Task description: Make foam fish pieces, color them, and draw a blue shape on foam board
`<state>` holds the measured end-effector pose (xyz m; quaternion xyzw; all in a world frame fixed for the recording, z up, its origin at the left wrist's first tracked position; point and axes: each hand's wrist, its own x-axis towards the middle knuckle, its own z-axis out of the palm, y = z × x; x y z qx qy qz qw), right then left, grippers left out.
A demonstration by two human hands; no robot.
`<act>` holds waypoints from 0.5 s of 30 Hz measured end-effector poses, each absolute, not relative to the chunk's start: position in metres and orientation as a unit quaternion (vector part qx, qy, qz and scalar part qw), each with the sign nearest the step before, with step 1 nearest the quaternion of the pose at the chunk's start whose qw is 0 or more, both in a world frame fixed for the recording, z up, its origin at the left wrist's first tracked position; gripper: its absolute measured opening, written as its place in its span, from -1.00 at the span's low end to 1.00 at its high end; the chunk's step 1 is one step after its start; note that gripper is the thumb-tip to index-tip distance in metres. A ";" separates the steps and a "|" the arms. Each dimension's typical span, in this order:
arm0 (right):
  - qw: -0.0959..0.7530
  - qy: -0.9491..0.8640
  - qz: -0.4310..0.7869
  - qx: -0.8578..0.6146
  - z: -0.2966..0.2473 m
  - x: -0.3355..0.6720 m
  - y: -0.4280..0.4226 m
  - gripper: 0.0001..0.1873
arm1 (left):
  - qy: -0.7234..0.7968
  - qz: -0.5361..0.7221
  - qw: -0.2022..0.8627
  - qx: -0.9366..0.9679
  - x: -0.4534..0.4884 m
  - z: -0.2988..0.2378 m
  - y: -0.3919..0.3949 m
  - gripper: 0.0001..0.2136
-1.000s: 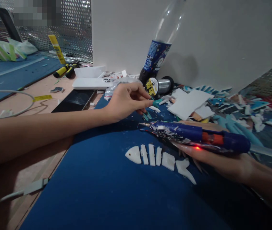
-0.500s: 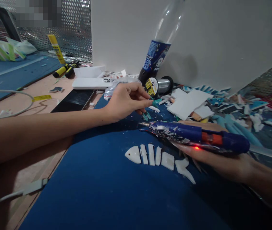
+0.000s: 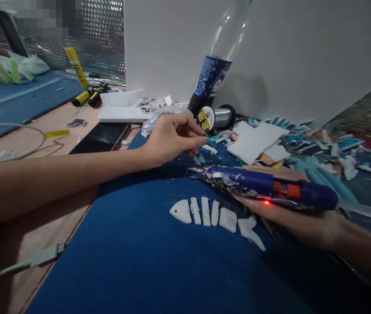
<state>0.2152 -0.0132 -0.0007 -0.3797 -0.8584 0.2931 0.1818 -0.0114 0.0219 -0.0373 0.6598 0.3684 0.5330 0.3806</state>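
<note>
My left hand pinches a small teal piece between thumb and forefinger. Another teal sliver shows just under the fingers; whether they are one piece I cannot tell. A blue glue gun with a red light lies across my right hand, which is wrapped round it from below. Its metal nozzle points left, close below the teal sliver. In front of the gun, white cut pieces lie in a row like a fish: a pointed head with an eye hole, narrow strips, a squarer block and a forked tail.
Beneath everything is a blue board. Behind my hands stand a tilted bottle and a wire spool. White sheets and teal scraps pile up at right. A white phone and yellow-black tools lie at left.
Almost nothing differs. The glue gun and my right hand appear shifted very slightly left, along with a small shift of the whole view. My left hand keeps its pinch.
</note>
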 end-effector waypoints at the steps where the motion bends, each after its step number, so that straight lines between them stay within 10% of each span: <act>1: 0.180 -0.862 0.290 -0.376 -0.001 0.215 -0.013 -0.85 | 0.367 0.536 0.382 0.657 -0.011 -0.037 0.022 -0.90; 15: 0.189 -0.848 0.310 -0.386 -0.001 0.214 -0.014 -0.83 | 0.357 0.549 0.391 0.647 -0.011 -0.037 0.022 -0.90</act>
